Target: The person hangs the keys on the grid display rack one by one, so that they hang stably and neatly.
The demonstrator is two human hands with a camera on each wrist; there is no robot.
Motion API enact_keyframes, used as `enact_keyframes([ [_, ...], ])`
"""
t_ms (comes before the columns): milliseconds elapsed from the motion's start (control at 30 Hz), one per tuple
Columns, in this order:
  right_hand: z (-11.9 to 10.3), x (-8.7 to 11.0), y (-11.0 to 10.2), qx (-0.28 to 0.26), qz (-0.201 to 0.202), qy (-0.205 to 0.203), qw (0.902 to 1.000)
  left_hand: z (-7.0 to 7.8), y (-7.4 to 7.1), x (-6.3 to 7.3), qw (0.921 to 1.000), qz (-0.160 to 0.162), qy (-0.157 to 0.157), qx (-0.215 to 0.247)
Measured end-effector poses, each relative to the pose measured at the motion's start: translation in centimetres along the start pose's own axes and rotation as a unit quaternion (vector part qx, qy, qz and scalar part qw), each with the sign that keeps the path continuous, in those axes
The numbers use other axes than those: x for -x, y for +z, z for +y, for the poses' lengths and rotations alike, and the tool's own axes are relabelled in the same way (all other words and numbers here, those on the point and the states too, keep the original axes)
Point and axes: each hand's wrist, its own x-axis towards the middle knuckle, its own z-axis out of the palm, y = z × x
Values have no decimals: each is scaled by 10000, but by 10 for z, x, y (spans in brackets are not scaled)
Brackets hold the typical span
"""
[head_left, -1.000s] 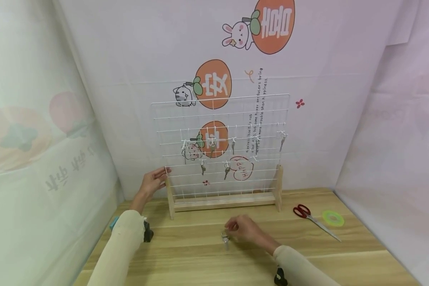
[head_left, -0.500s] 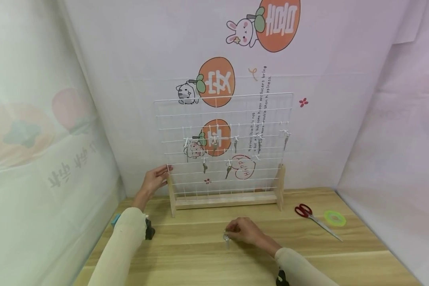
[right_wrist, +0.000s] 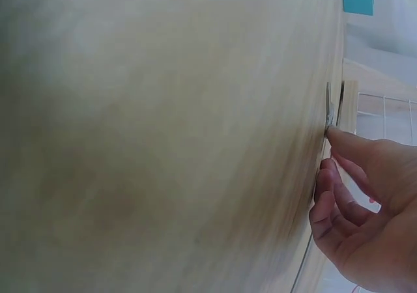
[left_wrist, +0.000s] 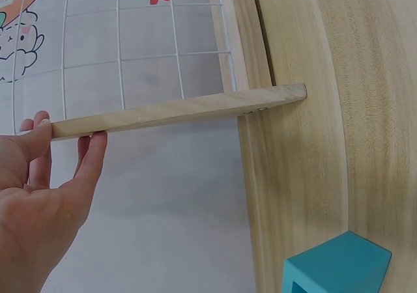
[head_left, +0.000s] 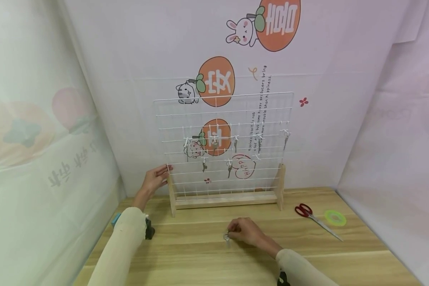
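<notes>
A white wire grid [head_left: 223, 95] stands upright in a wooden base [head_left: 225, 202] at the back of the table. Several keys, such as one key [head_left: 230, 170], hang from white hooks on it. My left hand [head_left: 153, 180] grips the top of the grid's left wooden upright [left_wrist: 176, 109], thumb on one side and fingers on the other. In front of the base, my right hand [head_left: 248, 231] pinches a small silver key [head_left: 227, 239] by its ring end. In the right wrist view the key [right_wrist: 329, 104] shows edge-on past the fingertips, close over the table.
Red-handled scissors [head_left: 312, 217] lie right of the rack, beside a yellow-green ring [head_left: 335, 218]. At the left edge sits a blue block [left_wrist: 339, 264], partly behind the left sleeve. White printed cloth [head_left: 136, 59] walls off the back and both sides.
My right hand has moved from beside the key to its ring and now pinches it. The left hand stays on the upright. The head view has shifted slightly.
</notes>
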Motion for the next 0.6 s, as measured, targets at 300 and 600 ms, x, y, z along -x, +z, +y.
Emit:
enact_keyframes([
  [300,-5,2,-4,195,160,-43,9997,1,1,-1,10000,-28,24,32],
  [600,-5,5,-10,155,152,74,9997,3,3,2,10000,-21,-51,24],
])
